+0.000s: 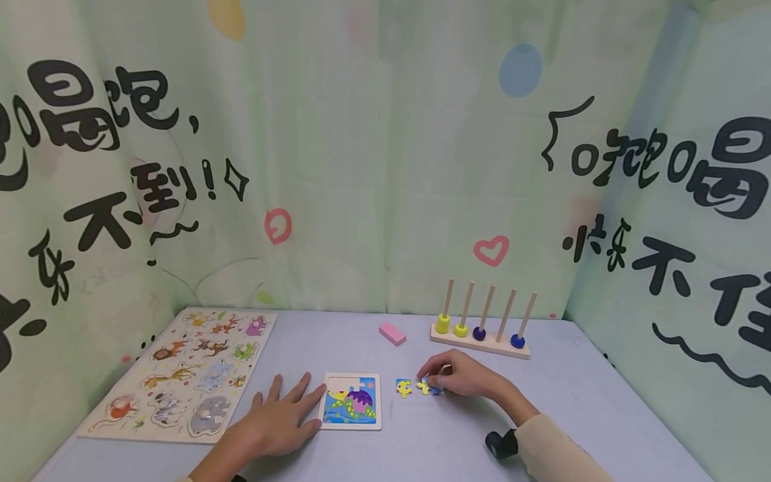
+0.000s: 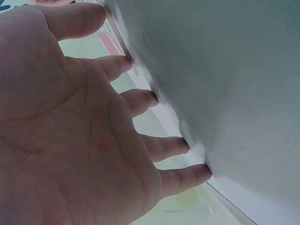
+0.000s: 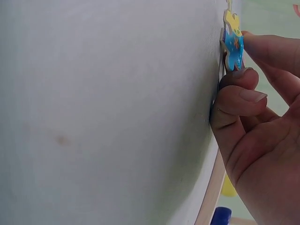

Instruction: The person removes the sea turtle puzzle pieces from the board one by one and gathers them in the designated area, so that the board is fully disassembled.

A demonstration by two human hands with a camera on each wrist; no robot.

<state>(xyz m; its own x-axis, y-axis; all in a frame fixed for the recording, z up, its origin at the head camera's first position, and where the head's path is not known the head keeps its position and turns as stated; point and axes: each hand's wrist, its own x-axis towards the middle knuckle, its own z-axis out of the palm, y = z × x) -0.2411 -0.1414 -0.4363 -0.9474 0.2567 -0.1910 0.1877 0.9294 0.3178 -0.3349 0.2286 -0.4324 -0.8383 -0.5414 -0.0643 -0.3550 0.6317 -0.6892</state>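
Note:
My left hand [image 1: 280,418] is spread out with its fingertips on the table, the index finger and thumb at the left edge of a small framed jigsaw puzzle [image 1: 351,422]. In the left wrist view, the palm of the left hand [image 2: 93,126] shows, its straight fingers reaching the tabletop. My right hand [image 1: 460,375] is bent over the loose pieces right of the frame. Its curled fingers pinch a blue and yellow jigsaw piece [image 3: 233,42] low at the tabletop. A yellow and blue jigsaw piece [image 1: 403,388] lies flat between the frame and that hand.
A large wooden animal puzzle board [image 1: 141,402] lies at the left. Behind the small frame sits a pink block [image 1: 393,333]. A peg stand [image 1: 482,345] with yellow and dark blue beads is at the back right. Printed curtains [image 1: 385,167] surround the table [image 1: 446,448].

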